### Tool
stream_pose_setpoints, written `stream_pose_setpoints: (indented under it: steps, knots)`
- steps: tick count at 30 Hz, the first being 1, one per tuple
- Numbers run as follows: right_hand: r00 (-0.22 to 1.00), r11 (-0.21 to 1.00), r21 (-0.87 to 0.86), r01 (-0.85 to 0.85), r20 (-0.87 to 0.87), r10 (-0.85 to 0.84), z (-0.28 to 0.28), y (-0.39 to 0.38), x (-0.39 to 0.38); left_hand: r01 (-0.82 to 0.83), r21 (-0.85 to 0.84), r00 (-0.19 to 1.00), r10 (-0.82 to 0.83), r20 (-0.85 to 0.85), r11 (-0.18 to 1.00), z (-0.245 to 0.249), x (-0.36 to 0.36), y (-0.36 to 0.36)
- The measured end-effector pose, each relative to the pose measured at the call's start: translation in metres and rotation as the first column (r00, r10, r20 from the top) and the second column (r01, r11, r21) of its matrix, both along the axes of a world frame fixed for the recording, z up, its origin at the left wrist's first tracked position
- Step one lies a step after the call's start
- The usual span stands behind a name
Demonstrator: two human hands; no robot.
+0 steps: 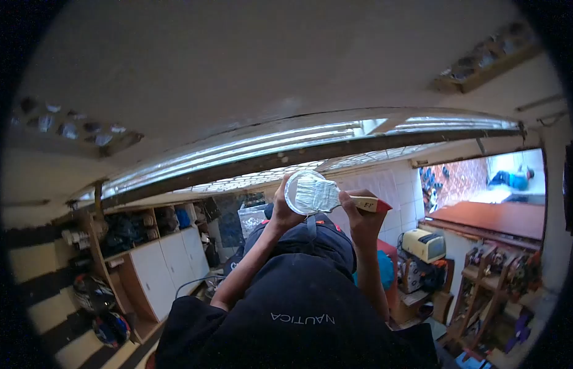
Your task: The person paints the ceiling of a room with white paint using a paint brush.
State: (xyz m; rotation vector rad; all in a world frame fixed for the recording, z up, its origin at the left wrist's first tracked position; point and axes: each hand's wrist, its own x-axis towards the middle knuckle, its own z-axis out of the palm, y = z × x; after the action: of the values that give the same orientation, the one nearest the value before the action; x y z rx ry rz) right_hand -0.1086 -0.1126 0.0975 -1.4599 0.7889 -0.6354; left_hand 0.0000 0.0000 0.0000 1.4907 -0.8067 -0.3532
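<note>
My left hand [283, 206] is closed around the side of a round paint container [291, 192] held up in front of my chest. White paint coats its rim and inside. In my right hand [362, 220] is a paintbrush [317, 194], gripped where the pale wooden handle with the red end meets the head. Its wide bristles are thick with white paint and lie across the container's mouth. Whether they touch the paint inside cannot be told. Both forearms come up past my dark shirt [299, 283].
A dark beam [311, 152] runs below louvred openings. White cabinets [152, 275] and shelves with stored items stand at left. At right are a yellowish box-shaped appliance [424, 245], a cluttered wooden rack [483, 277] and an opening where another person [516, 179] is visible outside.
</note>
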Motion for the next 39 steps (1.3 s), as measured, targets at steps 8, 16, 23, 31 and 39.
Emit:
stream_pose_setpoints:
  steps: [8, 16, 23, 31, 39]
  knots:
    - [0.999, 0.999, 0.018, 0.029, 0.023, -0.030, -0.009, 0.009, 0.009, -0.147, -0.033, 0.977, 0.151, 0.153, 0.989, 0.009, 0.011, 0.013]
    - [0.995, 0.980, -0.189, -0.064, 0.069, 0.078, -0.009, 0.005, 0.014, -0.161, -0.030, 0.982, 0.163, 0.096, 0.987, 0.013, 0.013, 0.009]
    - [0.992, 0.989, -0.097, -0.115, 0.048, 0.120, -0.024, 0.001, 0.011, -0.210, 0.000, 0.963, 0.206, 0.173, 0.978, 0.015, 0.015, 0.014]
    - [0.987, 0.975, 0.217, -0.053, 0.160, 0.018, -0.019, 0.014, 0.022, -0.225, -0.010, 0.951, 0.222, 0.217, 0.974, 0.013, 0.021, 0.027]
    - [0.978, 0.925, 0.363, -0.108, 0.205, 0.034, -0.037, 0.011, 0.021, -0.188, -0.074, 0.963, 0.198, 0.181, 0.979, 0.018, 0.025, 0.031]
